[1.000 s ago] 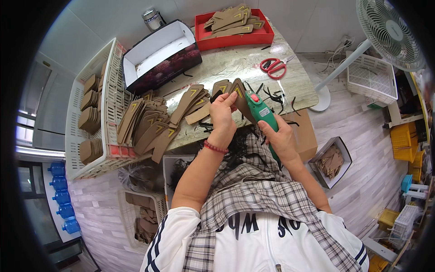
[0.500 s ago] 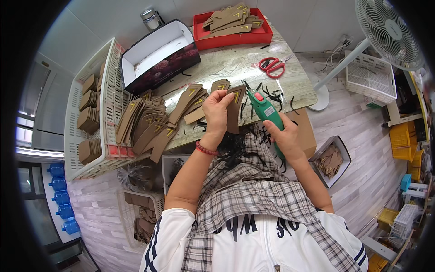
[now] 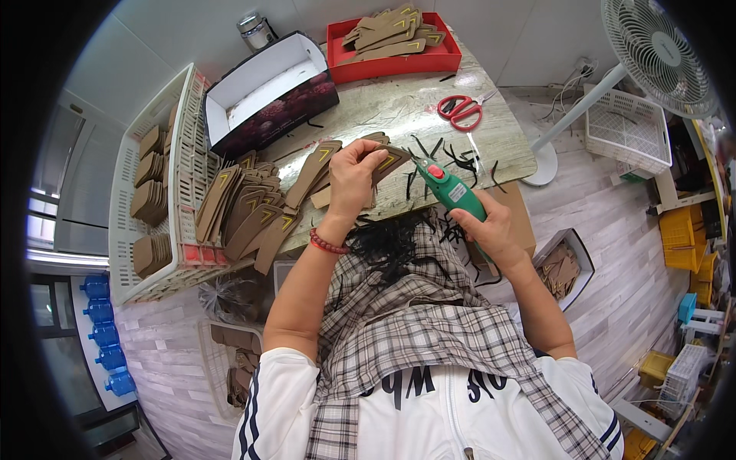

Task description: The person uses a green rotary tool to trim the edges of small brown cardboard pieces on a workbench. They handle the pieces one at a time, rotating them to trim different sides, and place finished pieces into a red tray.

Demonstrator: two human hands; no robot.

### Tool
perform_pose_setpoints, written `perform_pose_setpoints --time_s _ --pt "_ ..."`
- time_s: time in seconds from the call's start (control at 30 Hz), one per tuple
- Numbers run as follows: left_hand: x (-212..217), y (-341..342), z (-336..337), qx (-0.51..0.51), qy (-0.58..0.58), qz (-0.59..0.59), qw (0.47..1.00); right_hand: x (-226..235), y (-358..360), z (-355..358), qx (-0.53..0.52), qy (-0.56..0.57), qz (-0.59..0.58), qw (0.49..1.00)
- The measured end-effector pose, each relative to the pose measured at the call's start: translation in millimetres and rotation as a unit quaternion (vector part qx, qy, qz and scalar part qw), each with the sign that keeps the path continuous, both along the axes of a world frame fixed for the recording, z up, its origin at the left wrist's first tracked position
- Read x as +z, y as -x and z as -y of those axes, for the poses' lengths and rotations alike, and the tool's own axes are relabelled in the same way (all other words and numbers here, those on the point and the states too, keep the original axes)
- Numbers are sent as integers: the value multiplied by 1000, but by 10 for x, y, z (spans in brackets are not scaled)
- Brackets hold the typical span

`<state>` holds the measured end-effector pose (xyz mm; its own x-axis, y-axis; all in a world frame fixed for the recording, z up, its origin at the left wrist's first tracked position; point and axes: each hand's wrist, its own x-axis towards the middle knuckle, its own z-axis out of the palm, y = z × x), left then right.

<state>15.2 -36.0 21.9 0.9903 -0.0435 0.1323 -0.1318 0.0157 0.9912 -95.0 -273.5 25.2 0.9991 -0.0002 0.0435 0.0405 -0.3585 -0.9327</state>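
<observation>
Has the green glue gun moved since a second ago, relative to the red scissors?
Yes. The green glue gun, gripped by the right hand, has shifted slightly right and down; its nozzle sits nearer below the red scissors.

Left arm: bare forearm reaches up and forward from the lower edge, elbow bent, wrist raised.
Left hand [image 3: 354, 178]: fingers curled inward, fingertips pinched together at the top, back of the hand toward the camera.
Right arm: bare forearm angles in from the lower right, elbow bent.
Right hand [image 3: 491, 230]: closed in a fist-like grip, thumb side up, level with the left wrist.
</observation>
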Motion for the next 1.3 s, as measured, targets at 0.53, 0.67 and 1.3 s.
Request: perform_pose_setpoints --time_s 0.53,0.67,1.3 --pt "79 -68 -177 -105 -102 -29 989 85 -72 -5 53 41 -20 998" --pt "24 -208 -433 -23 -94 11 995 79 -70 -44 17 34 -31 999" --pt "-700 -249 -286 134 -539 306 773 -432 136 37 -62 -73 -58 994"
